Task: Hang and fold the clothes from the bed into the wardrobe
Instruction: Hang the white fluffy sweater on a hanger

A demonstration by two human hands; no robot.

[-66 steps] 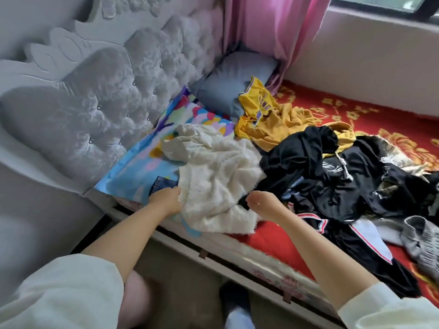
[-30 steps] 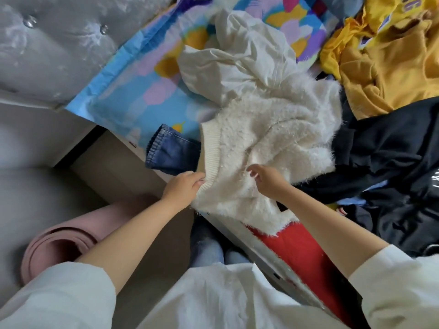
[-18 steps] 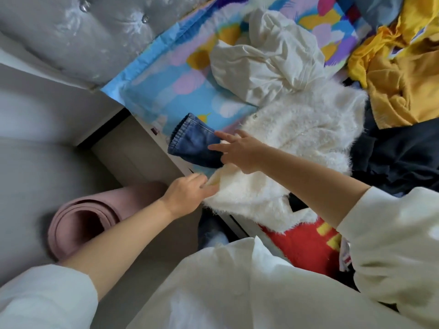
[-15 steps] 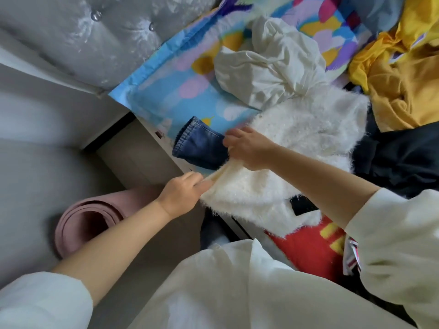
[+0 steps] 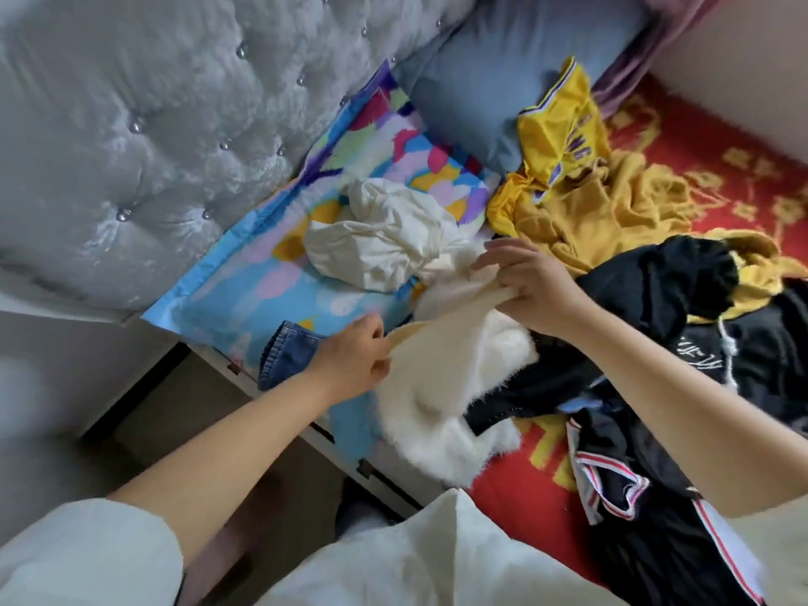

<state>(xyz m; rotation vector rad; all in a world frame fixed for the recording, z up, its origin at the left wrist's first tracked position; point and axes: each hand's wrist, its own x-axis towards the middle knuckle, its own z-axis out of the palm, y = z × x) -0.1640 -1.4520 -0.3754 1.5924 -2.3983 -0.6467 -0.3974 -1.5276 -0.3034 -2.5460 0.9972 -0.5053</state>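
Both hands pinch the fluffy cream knitted sweater (image 5: 441, 387) at the bed's near edge: left hand (image 5: 350, 365) on its ribbed hem, right hand (image 5: 529, 286) further up. Best to lift it clear of the black garments (image 5: 656, 308) and shake it flat before folding.

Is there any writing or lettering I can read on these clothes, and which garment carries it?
Yellow jersey: purple letters run down it; only part shows, and it is too tilted and blurred to quote.
Black garment: a white script mark at, too blurred to read.
Red blanket: yellow ornaments only; whether any are characters cannot be told.
White fluffy sweater, held by both hands: no text visible.
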